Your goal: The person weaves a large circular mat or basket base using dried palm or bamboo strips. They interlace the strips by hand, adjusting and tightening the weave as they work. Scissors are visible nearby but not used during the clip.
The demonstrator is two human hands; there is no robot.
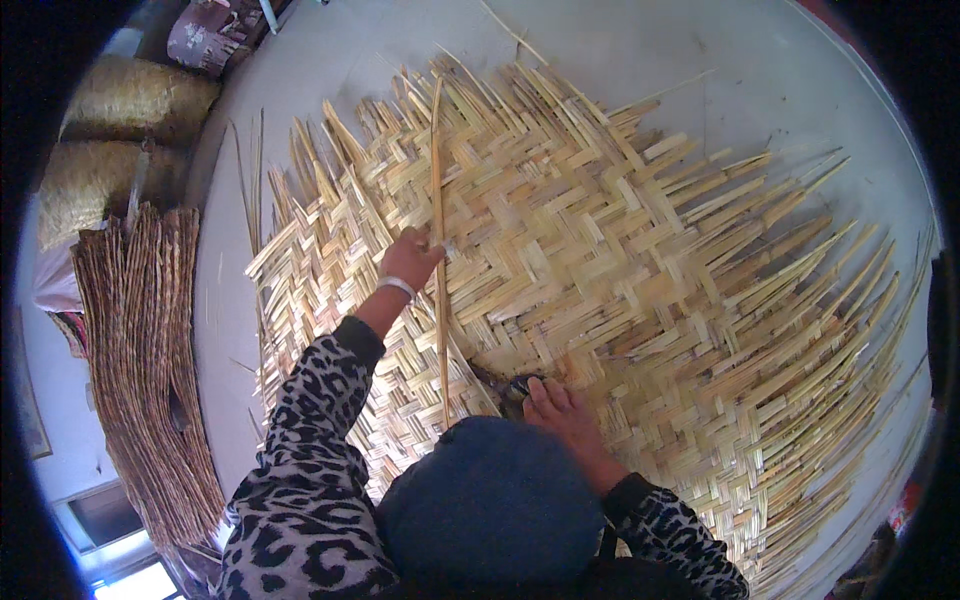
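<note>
A large woven mat (560, 240) of pale split-reed strips, in a zigzag weave with loose ends fanning out around its edge, lies on the floor. My left hand (412, 258) is closed on a long, narrow reed strip (437, 190), which runs from the far edge of the mat back towards me. Lower and to the right, my right hand (565, 415) rests on the mat with its fingers stretched out. Close by its fingertips is a small dark object (522, 384), partly hidden, whose kind I cannot make out.
A dark blue rounded cloth shape (500, 505) covers the mat's near middle. At the left stands a tall bundle of brown strips (145, 350), with straw-coloured rolls (140, 100) behind it. Pale floor (660, 40) borders the mat.
</note>
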